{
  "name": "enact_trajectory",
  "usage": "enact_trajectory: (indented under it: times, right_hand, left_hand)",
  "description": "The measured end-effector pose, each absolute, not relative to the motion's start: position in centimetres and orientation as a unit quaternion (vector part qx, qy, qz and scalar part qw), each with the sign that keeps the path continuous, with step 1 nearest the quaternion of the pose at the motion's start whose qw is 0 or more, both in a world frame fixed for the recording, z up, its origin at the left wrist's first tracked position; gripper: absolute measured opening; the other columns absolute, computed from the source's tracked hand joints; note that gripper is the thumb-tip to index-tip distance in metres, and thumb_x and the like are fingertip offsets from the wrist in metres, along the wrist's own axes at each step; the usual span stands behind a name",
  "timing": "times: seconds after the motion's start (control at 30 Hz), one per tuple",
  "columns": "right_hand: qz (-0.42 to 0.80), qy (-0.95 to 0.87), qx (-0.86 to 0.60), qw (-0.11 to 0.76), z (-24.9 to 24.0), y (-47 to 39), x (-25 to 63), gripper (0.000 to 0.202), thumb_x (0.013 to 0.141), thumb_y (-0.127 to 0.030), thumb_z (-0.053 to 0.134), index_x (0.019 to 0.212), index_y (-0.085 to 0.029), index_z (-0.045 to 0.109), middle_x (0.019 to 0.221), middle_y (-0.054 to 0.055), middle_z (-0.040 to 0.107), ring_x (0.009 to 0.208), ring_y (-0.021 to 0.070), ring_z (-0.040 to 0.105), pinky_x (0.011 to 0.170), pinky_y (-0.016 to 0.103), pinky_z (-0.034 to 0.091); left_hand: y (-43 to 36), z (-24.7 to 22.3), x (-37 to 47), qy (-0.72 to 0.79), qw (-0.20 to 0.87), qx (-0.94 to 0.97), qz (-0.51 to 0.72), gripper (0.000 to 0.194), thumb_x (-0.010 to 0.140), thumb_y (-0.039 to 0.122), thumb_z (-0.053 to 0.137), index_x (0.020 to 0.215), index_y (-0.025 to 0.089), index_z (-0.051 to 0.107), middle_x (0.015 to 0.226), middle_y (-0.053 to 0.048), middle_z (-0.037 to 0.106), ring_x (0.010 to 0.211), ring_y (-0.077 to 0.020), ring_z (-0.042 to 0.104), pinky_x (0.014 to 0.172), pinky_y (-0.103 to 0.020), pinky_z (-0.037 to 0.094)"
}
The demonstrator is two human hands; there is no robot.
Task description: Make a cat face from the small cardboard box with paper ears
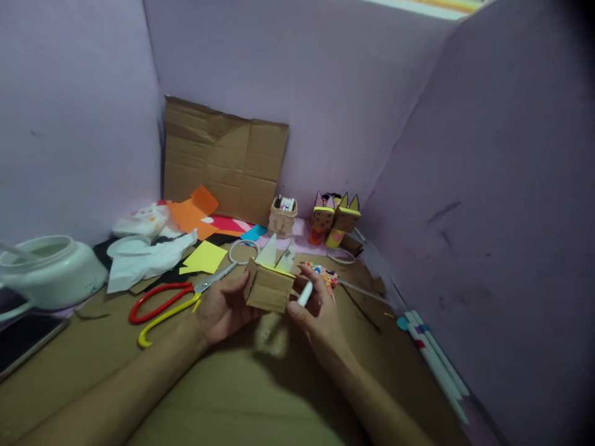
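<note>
Between my hands is a small brown cardboard box (269,290) with a yellow strip along its top edge and two pale pointed ears (267,253) standing up. My left hand (227,306) grips its left side. A white marker (305,293) lies between the thumb and fingers of my right hand (320,313), close to the box's right side; whether that hand also touches the box is unclear. Below the box a blurred, light brown piece (271,334) hangs down. Left of my left hand, scissors (199,288) with one red and one yellow handle lie on the cardboard.
A white teapot-like pot (51,272) and a dark phone (28,341) are at left. Yellow paper (204,257), orange paper (190,214) and tape rings lie behind. Two finished-looking eared figures (337,220) stand by a marker holder (282,220). Several markers (437,365) line the right edge.
</note>
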State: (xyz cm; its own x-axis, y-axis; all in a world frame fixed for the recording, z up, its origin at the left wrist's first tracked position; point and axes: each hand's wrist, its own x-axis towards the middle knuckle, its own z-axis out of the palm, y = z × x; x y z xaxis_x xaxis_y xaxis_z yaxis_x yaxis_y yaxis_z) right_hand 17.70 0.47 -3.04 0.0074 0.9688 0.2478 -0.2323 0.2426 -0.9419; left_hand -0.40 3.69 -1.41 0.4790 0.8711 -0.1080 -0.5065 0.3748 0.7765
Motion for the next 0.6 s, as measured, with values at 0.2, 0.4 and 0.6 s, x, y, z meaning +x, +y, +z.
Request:
enact_trajectory:
  times: [0.2,0.4,0.6]
  right_hand:
    - [0.553,-0.475,-0.348,0.589,-2.91,0.52,17.82,0.069,0.061,-0.046,0.084,0.121,-0.026,0.056,0.118,0.008,0.07,0.109,0.0327,0.066,0.097,0.052,0.05]
    - [0.482,-0.482,-0.433,0.591,-2.36,0.72,18.32,0.074,0.06,-0.037,0.085,0.127,-0.026,0.057,0.121,0.01,0.068,0.112,0.0339,0.064,0.097,0.054,0.049]
    - [0.497,-0.505,-0.414,0.572,-2.44,1.13,18.63,0.09,0.055,-0.038,0.088,0.136,-0.025,0.05,0.13,0.014,0.062,0.12,0.0353,0.059,0.102,0.055,0.045]
  left_hand:
    - [3.19,-1.64,0.1,0.293,0.776,0.378,0.411,0.04,0.076,0.05,0.065,0.102,0.019,0.071,0.1,-0.011,0.075,0.097,-0.0318,0.069,0.076,-0.04,0.055]
    - [3.19,-1.35,-0.37,0.332,0.691,0.452,0.456,0.058,0.067,0.042,0.079,0.118,0.019,0.062,0.12,-0.01,0.069,0.114,-0.032,0.061,0.094,-0.04,0.048]
    - [3.23,-1.14,-0.12,0.341,0.658,0.496,0.452,0.063,0.059,0.031,0.085,0.116,0.017,0.062,0.122,-0.012,0.068,0.116,-0.0342,0.06,0.1,-0.043,0.045]
